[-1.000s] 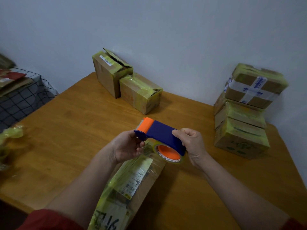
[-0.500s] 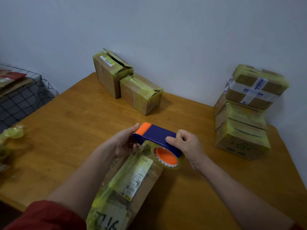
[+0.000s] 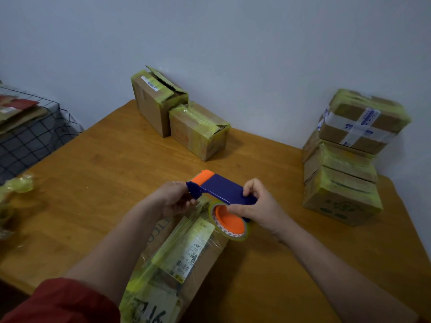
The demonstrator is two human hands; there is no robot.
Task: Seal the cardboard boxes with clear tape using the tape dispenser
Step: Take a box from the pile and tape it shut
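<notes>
**Both hands on the tape dispenser, over the far end of a long box**

The left hand (image 3: 173, 199) curls its fingers round the front end of the tape dispenser (image 3: 224, 190), just below the orange tip (image 3: 204, 177). The dispenser's body is dark blue and flat, tilted so that the tip points up and away to the left. The right hand (image 3: 258, 206) grasps the rear of the blue body, fingers on top and thumb at the rim of the roll of tape (image 3: 229, 221). The roll has an orange core, and its open side faces the camera. The dispenser is above the far end of a long box (image 3: 184, 252), which lies lengthwise toward the person. The box is brown cardboard streaked with yellow-green tape under a shiny clear layer, and a printed label (image 3: 189, 250) lies along its top.

At the left edge of the wooden counter (image 3: 93, 183) lies a crumpled wad of yellow-green tape (image 3: 18, 185). Beyond the counter's left edge, flat cardboard (image 3: 21, 113) rests on a checked cloth (image 3: 30, 138). Two boxes (image 3: 177, 115) stand side by side at the back against the pale wall (image 3: 210, 43), the left one with a flap raised. On the right is a stack of boxes (image 3: 342, 173), and its top box (image 3: 363, 122) is crossed with white and blue tape. A red sleeve (image 3: 58, 301) shows at the lower left.
</notes>
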